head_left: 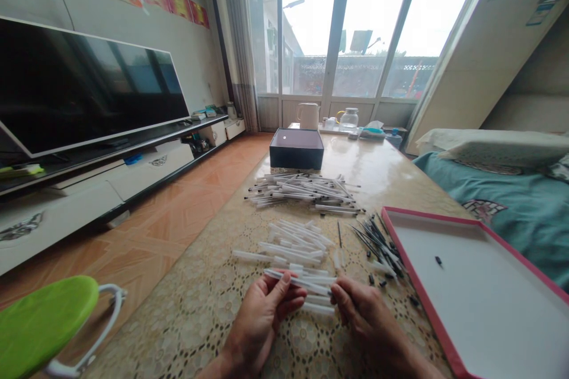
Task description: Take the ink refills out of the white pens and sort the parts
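Observation:
Between my two hands lie white pen barrels [311,285], held roughly level over the table. My left hand [262,320] grips their left part between thumb and fingers. At their right end, my right hand [367,314] is closed in a pinch; its fingertips partly hide what they hold there. Just beyond my hands is a loose pile of white pen tubes [297,235]. Dark thin refills and black tips [377,243] lie in a heap to the right. Farther back spreads a larger pile of white pens with black ends [302,189].
A dark open box [296,157] stands behind the piles. To the right, a shallow pink-rimmed white lid [493,284] holds one small black piece [439,261]. A kettle [308,115] and glass jug [349,118] are at the far end. A green stool [48,323] stands left of the table.

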A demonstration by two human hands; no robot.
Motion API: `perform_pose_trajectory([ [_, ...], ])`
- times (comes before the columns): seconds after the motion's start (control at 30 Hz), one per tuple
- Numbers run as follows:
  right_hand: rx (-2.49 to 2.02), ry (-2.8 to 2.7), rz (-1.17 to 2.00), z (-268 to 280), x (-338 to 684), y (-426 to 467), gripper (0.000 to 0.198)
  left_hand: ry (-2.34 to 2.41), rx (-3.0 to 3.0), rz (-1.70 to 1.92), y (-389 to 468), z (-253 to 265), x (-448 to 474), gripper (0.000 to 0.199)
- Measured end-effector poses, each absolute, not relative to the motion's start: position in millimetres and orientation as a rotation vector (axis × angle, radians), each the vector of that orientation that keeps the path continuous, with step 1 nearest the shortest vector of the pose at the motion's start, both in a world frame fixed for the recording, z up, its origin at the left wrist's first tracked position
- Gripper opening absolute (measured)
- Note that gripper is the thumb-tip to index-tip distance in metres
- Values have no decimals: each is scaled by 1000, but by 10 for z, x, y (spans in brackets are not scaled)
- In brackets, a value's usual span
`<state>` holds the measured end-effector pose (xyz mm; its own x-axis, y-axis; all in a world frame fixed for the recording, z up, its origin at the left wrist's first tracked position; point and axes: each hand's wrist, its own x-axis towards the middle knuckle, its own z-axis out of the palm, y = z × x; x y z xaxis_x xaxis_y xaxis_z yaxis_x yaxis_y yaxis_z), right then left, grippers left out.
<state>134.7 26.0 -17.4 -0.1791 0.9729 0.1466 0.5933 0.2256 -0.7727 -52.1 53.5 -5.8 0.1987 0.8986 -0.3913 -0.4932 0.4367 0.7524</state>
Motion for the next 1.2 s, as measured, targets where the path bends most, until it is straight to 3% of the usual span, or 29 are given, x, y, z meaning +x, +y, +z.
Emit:
perform_pose_trajectory([
  [0.3, -1451, -1692, 789, -122, 1296, 181, 35, 928, 516, 1023, 544, -66, -527, 6],
  [0.5, -1389, -1533, 1018, -143, 1260, 183, 27, 963, 477, 1050, 549, -45, -531, 3],
  [0.73, -1416, -1706, 838, -199, 1300, 242, 45, 956, 487, 1049, 557, -44, -526, 5],
  [1.07, -1356, -1491, 1101, -113, 1295, 204, 24, 960, 490, 1047, 554, -48, -526, 3],
  [1.2, -1433, -1610, 922, -119, 1294, 220, 35, 958, 500, 1049, 553, -60, -529, 3],
])
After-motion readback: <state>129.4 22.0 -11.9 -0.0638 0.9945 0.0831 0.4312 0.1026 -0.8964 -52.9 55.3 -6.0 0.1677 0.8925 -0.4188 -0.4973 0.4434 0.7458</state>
